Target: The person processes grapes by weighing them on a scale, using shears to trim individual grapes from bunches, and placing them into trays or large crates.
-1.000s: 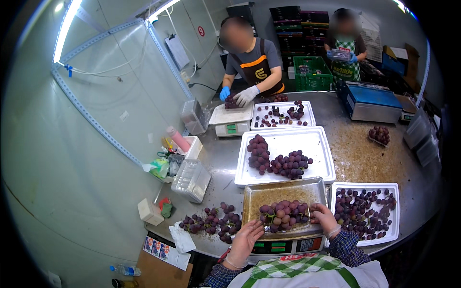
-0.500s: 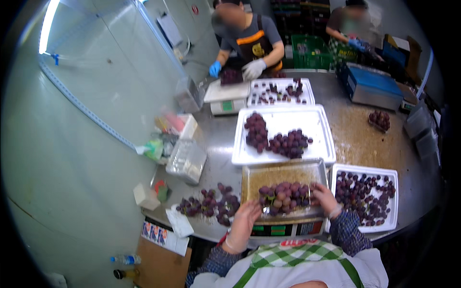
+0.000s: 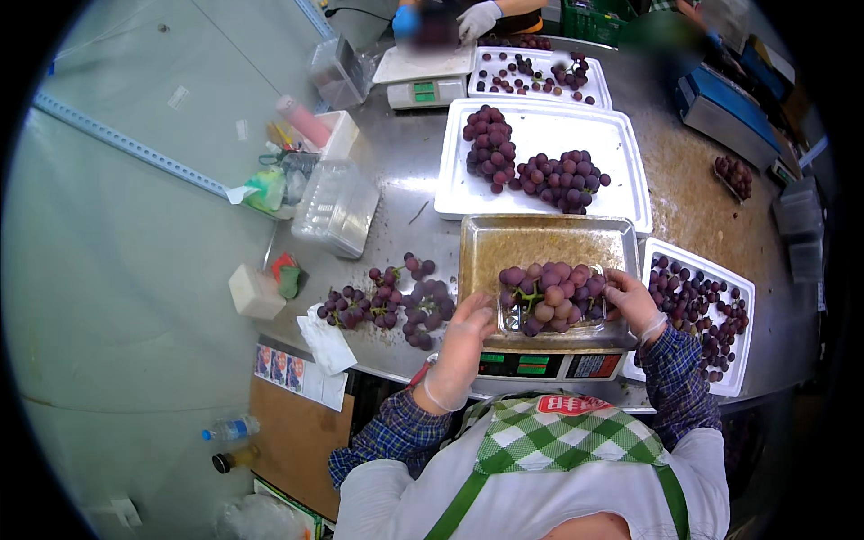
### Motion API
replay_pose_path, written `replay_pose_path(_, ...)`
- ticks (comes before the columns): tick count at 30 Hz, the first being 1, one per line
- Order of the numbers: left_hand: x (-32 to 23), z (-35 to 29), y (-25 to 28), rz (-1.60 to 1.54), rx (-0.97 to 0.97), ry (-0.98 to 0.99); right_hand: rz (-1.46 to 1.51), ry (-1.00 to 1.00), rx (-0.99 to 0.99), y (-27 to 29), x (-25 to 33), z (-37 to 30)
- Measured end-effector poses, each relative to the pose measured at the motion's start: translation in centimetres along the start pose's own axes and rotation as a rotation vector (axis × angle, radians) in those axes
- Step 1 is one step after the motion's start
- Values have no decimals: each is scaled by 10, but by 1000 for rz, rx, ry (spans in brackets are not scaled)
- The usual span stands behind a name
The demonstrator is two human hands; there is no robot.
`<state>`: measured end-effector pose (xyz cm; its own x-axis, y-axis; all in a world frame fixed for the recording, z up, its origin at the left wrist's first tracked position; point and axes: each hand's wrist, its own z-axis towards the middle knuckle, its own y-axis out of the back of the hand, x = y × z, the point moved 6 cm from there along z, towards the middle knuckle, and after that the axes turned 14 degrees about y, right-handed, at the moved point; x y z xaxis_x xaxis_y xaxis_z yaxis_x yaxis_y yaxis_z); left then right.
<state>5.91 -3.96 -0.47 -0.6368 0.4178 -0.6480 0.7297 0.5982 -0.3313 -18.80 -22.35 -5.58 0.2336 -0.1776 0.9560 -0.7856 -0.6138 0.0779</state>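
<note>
A bunch of purple-red grapes (image 3: 555, 292) with green stems lies in a clear plastic container (image 3: 510, 321), on the metal tray (image 3: 540, 236) of a scale. My right hand (image 3: 634, 304), in a thin clear glove, grips the container's right side, fingers bent against its edge and the outer grapes. At the left front of the tray is my left hand (image 3: 465, 346), also gloved. Its fingers stretch toward the container, with a small gap visible between fingertips and grapes; nothing is in it.
Beyond the scale, a white foam tray (image 3: 450, 166) holds two grape bunches. Another foam tray (image 3: 740, 360) of loose grapes stands right. Trimmed grape clusters (image 3: 387, 297) lie left, near stacked clear containers (image 3: 337, 207). Across the table, a co-worker's gloved hand (image 3: 479, 20) is beside another scale (image 3: 423, 76).
The view has tilted downward, so the table sits higher in the picture. Both my hands stay beside the container of grapes on the scale.
</note>
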Motion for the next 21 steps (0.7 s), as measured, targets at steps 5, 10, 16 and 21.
replay_pose_path(5,-10,-2,16,329,-134,-141,-33,-40,13,0,6,2)
replay_pose_path(10,-7,-35,77,1067,-551,-477,-55,-52,12,2,4,-4)
replay_pose_path(16,74,-36,106,1468,-731,-40,-49,-37,58,3,7,2)
replay_pose_path(21,83,-35,105,1481,-857,-118,-107,-85,94,-2,11,-4)
